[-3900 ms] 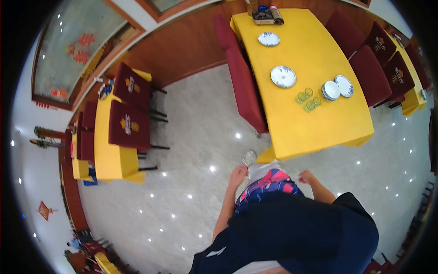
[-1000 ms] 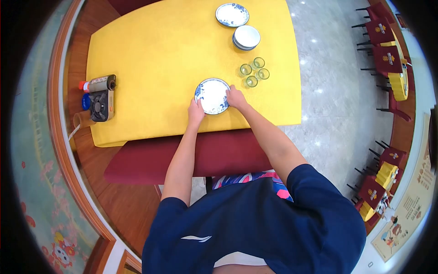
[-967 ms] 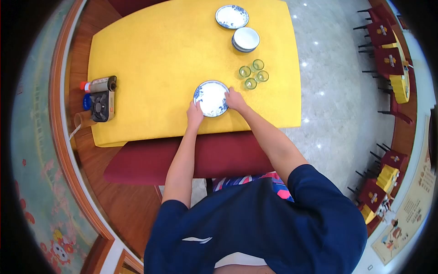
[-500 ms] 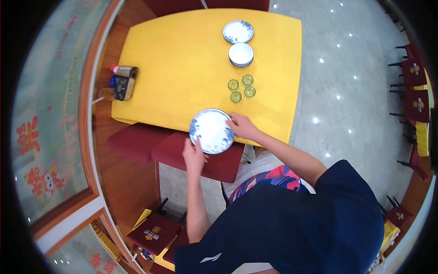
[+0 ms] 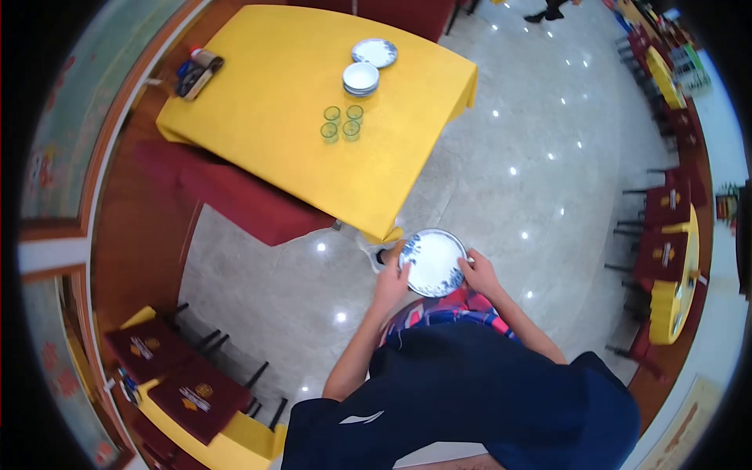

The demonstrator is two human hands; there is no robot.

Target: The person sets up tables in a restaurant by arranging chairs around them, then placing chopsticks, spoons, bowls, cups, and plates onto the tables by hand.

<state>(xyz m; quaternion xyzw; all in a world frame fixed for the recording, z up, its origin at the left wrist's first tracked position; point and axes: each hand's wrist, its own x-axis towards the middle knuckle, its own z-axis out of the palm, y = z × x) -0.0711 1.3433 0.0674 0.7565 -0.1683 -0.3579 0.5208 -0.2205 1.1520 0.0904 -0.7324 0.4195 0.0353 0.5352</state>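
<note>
A round white plate with blue floral rim (image 5: 433, 264) is held in front of my body, over the floor. My left hand (image 5: 392, 280) grips its left edge, thumb on top. My right hand (image 5: 479, 274) grips the right edge. Whether it is one plate or a stack, I cannot tell. On the yellow table (image 5: 266, 102) stand a stack of white bowls (image 5: 360, 78), a patterned plate (image 5: 374, 52) behind it, and several green glasses (image 5: 341, 125) grouped together.
A portable stove (image 5: 192, 81) and a canister sit at the table's far left end. A maroon bench (image 5: 251, 200) runs along the near side. Maroon chairs (image 5: 196, 398) stand lower left, others (image 5: 658, 254) at right. A person's feet (image 5: 546, 14) show at the top.
The plate is now off the table, carried in both my hands over the floor. My body has turned and moved away from the table. The glasses and bowls remain on it.
</note>
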